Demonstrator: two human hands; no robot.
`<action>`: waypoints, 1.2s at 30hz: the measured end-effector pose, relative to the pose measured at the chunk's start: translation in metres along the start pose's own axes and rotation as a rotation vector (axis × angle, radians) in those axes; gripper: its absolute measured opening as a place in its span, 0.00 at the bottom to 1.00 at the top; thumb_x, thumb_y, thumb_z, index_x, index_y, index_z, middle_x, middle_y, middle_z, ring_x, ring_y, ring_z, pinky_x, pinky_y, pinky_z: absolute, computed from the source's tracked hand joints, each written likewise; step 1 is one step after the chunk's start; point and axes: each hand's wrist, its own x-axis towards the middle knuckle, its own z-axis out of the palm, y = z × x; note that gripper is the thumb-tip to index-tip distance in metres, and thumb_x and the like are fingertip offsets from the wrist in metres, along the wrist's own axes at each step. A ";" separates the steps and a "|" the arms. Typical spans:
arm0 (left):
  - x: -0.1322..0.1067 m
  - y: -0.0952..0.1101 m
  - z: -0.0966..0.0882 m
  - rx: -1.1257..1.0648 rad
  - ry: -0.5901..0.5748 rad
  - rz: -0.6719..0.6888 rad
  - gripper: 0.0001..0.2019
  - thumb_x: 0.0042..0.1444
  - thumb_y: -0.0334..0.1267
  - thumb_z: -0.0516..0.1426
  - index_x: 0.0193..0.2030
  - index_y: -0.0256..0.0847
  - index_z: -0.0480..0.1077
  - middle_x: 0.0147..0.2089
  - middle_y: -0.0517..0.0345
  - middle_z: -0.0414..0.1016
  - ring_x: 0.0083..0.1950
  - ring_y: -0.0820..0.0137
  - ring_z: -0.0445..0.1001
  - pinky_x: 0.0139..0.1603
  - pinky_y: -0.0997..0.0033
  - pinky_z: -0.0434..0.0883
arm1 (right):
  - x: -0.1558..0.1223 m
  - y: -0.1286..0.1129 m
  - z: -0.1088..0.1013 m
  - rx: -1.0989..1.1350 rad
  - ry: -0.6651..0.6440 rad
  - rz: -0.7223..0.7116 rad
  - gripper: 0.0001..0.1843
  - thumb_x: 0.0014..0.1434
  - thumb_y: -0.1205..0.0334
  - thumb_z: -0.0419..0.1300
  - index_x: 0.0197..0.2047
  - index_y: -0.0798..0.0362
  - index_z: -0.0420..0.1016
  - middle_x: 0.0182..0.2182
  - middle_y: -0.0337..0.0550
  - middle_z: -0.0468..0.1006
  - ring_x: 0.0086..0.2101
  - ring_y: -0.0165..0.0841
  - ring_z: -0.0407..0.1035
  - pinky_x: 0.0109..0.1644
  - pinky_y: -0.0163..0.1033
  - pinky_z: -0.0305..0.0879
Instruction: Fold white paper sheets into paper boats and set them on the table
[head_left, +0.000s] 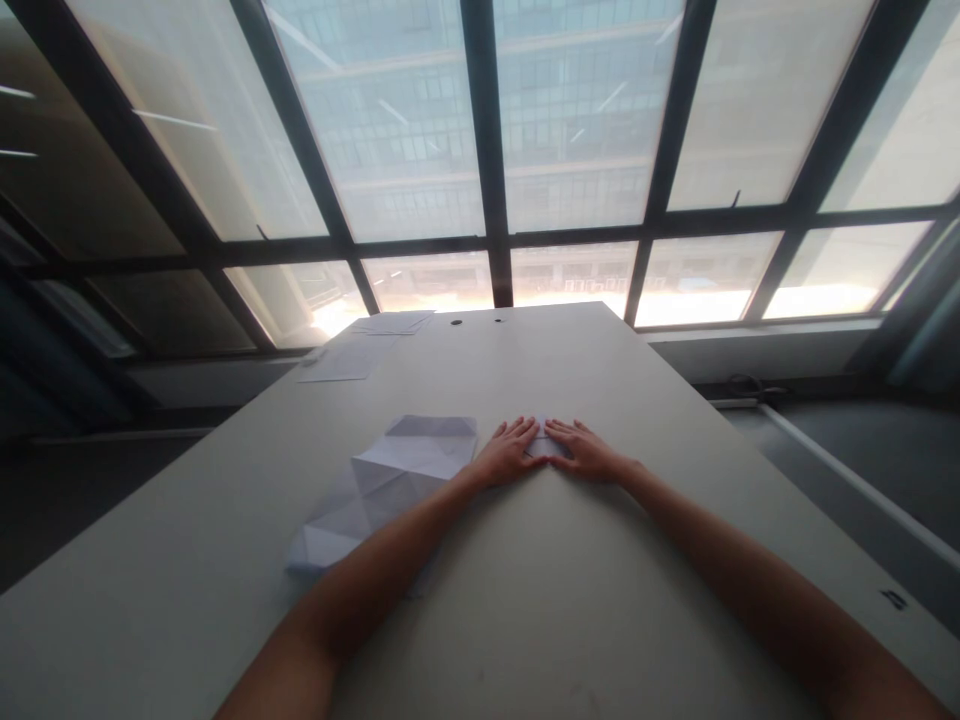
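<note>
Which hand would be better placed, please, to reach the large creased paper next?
Probably the left hand: it lies nearer the large creased paper, while the right hand is farther off, beyond the small paper between them.

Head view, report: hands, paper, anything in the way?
Left hand, right hand palms down on small paper. Small paper partly covered. Larger creased paper to the left, not between them.

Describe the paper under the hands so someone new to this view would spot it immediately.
On the white table before the windows, look near the middle of the view. The left hand and right hand rest there, side by side, on a small piece of paper. Unlike the large creased paper to its left, it lies mostly hidden beneath the hands.
</note>
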 end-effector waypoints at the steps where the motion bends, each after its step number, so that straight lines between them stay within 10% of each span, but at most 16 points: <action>1: 0.000 0.000 0.000 -0.003 0.002 -0.001 0.40 0.63 0.65 0.44 0.75 0.42 0.46 0.76 0.46 0.46 0.76 0.57 0.43 0.73 0.52 0.41 | 0.000 0.000 0.000 0.001 0.009 -0.002 0.38 0.65 0.41 0.52 0.73 0.49 0.52 0.70 0.51 0.54 0.68 0.44 0.49 0.71 0.57 0.41; 19: 0.002 0.001 -0.003 -0.090 0.097 -0.010 0.40 0.59 0.62 0.56 0.70 0.40 0.56 0.71 0.41 0.59 0.72 0.55 0.56 0.71 0.50 0.50 | 0.000 0.000 -0.003 0.014 0.215 -0.045 0.32 0.59 0.46 0.64 0.63 0.51 0.71 0.59 0.52 0.74 0.57 0.46 0.67 0.63 0.50 0.60; 36: 0.004 -0.001 -0.006 -0.287 0.291 -0.049 0.14 0.63 0.49 0.56 0.46 0.48 0.81 0.44 0.58 0.83 0.45 0.64 0.79 0.49 0.70 0.71 | 0.004 0.001 0.005 0.110 0.487 -0.024 0.08 0.63 0.64 0.60 0.38 0.49 0.83 0.33 0.43 0.82 0.37 0.37 0.74 0.43 0.39 0.68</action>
